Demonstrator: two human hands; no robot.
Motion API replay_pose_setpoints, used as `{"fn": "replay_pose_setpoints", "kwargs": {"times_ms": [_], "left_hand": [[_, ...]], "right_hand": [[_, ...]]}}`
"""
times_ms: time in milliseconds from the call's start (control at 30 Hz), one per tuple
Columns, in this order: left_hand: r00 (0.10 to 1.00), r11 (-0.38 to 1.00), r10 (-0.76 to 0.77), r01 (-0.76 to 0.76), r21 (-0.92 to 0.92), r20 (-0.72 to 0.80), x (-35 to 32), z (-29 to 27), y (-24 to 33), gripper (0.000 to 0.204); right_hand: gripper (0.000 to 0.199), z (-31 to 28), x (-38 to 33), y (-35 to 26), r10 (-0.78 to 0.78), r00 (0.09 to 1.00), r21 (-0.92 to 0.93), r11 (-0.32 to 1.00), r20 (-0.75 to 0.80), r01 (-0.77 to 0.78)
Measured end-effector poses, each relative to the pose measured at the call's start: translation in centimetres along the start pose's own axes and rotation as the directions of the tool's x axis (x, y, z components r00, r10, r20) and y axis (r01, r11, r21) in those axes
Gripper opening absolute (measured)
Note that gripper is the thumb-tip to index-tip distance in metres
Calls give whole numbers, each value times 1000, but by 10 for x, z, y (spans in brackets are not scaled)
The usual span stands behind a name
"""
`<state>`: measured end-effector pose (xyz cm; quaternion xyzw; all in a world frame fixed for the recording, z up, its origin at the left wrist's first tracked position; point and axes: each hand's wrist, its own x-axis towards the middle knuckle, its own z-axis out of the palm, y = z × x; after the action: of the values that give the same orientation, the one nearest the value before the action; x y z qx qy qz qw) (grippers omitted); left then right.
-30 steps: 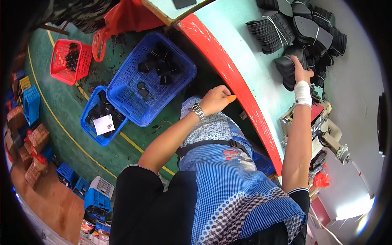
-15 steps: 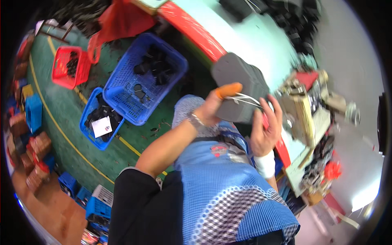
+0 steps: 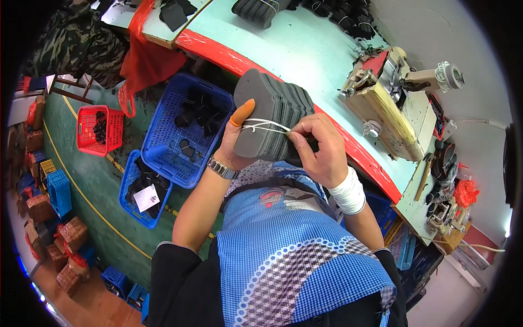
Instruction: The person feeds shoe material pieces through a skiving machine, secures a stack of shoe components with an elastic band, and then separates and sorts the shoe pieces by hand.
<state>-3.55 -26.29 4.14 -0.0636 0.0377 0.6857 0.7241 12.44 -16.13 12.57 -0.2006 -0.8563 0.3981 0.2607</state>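
A thick stack of dark grey, sole-shaped foam sheets (image 3: 275,101) stands between my hands, with white elastic string (image 3: 267,125) wrapped round its middle. My left hand (image 3: 235,143) grips the stack from the left, an orange finger cot (image 3: 242,113) on its thumb pressed to the top sheet. At the stack's right side my right hand (image 3: 322,147) pinches the string between thumb and forefinger. White wrapping (image 3: 348,192) covers my right wrist; a metal watch (image 3: 223,169) is on my left one.
A pale worktable (image 3: 321,60) with a red-taped edge lies ahead, bearing another tied bundle (image 3: 261,12) and a wooden-based machine (image 3: 384,103). Blue baskets (image 3: 154,146) and a red basket (image 3: 117,131) stand on the floor at left. A person in camouflage trousers (image 3: 90,41) is at far left.
The grey stack has shifted left and tipped so its layered side shows more. My right hand has changed from spread fingers to a pinch on the string. The view has turned slightly.
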Motion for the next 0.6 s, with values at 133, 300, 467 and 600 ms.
{"fn": "replay_pose_setpoints", "kwargs": {"times_ms": [133,300,467,600], "left_hand": [[998,996,6,-2,85,-56,-1,7,2,62],[985,975,0,38,217,-171,17,44,10,41],[984,949,15,42,313,-177,34,66,29,37],[986,920,-34,95,380,-163,38,76,54,35]], "right_hand": [[14,-4,-4,-4,78,996,129,989,-38,-72],[17,1,11,-1,-65,971,-37,998,-230,58],[18,-1,37,0,-103,968,-187,980,-230,60],[19,-10,48,-4,49,992,109,993,-118,-36]]}}
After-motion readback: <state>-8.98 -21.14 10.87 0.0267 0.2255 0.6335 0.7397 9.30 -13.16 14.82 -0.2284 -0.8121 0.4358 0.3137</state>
